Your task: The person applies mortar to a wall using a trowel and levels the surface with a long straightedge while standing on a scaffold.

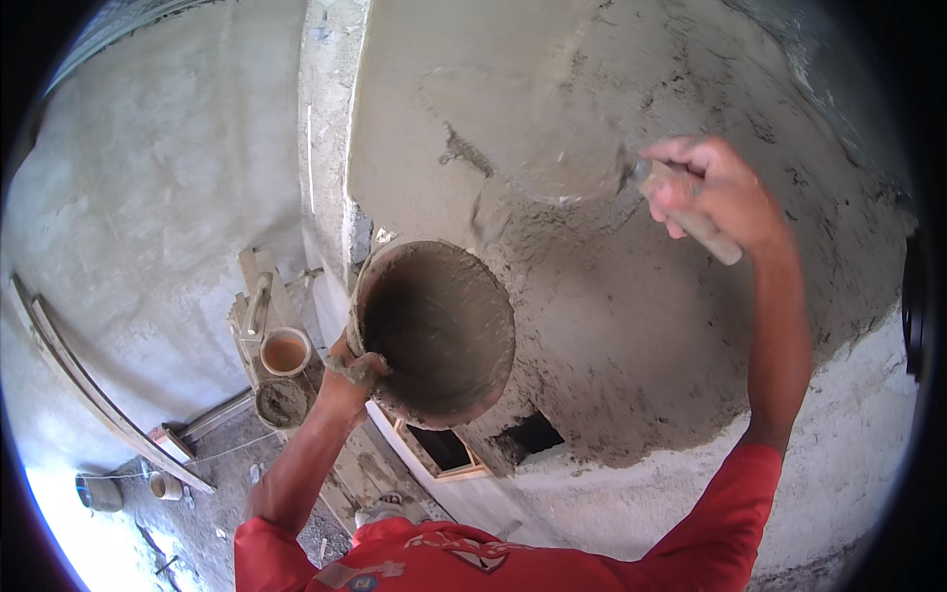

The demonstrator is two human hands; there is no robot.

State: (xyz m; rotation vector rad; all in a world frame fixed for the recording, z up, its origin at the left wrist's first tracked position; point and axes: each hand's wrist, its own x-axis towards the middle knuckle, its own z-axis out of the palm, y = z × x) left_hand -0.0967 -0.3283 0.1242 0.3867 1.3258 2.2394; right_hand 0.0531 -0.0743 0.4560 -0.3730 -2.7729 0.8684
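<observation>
My right hand (715,192) is closed round the wooden handle of a trowel (582,163). The trowel's blade, coated with grey mortar and partly blurred, lies against or very near the wet mortar on the wall (631,326); I cannot tell which. Lower and to the left, my left hand (355,370) grips the rim of a bucket (503,326), its fingers smeared with mortar. The bucket tilts so that its open mouth faces me, and wet mortar (434,331) coats its inside. A rough ridge of mortar shows left of the blade.
Wooden planks (365,469) run below my left arm, bearing a cup of orange-brown liquid (286,352), a mortar-filled pot (282,403) and a float (259,304). Long curved-looking boards (99,385) lean at the left wall. Two dark openings (533,437) sit under the bucket.
</observation>
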